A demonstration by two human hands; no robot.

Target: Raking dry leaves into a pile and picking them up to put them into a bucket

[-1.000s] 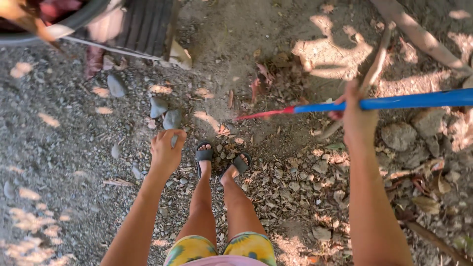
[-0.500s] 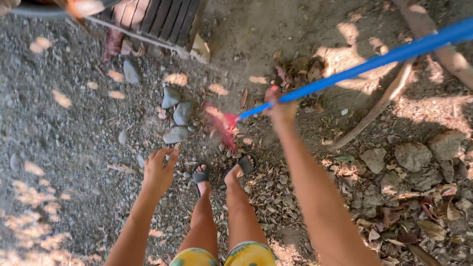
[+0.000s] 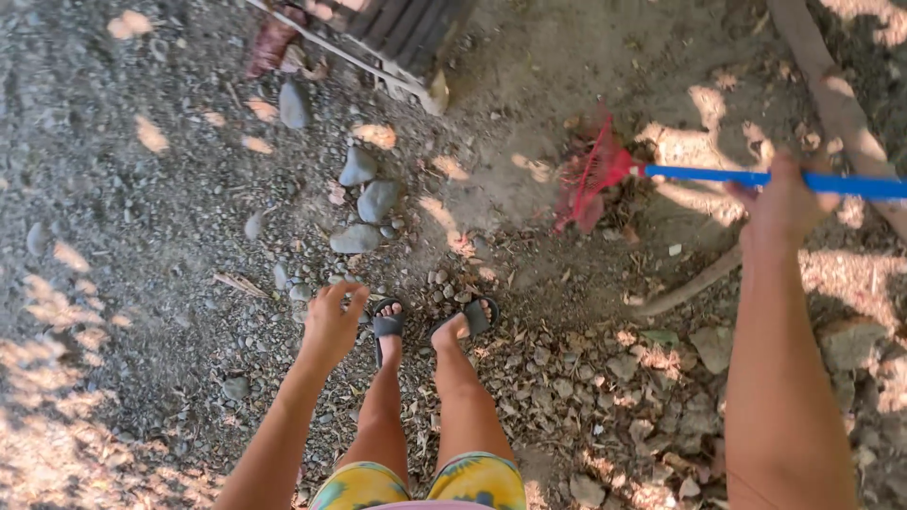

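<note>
Your right hand (image 3: 782,203) is wrapped round the rake's blue handle (image 3: 718,176); its red fan head (image 3: 590,175) sits on dry leaves (image 3: 605,203) ahead of your sandalled feet (image 3: 430,324). Your left hand (image 3: 333,321) hangs loose-fingered, holding nothing, above gravel (image 3: 142,236).

Red-headed rake (image 3: 593,175), blue handle, held level, tines on dry leaves (image 3: 605,203).
</note>
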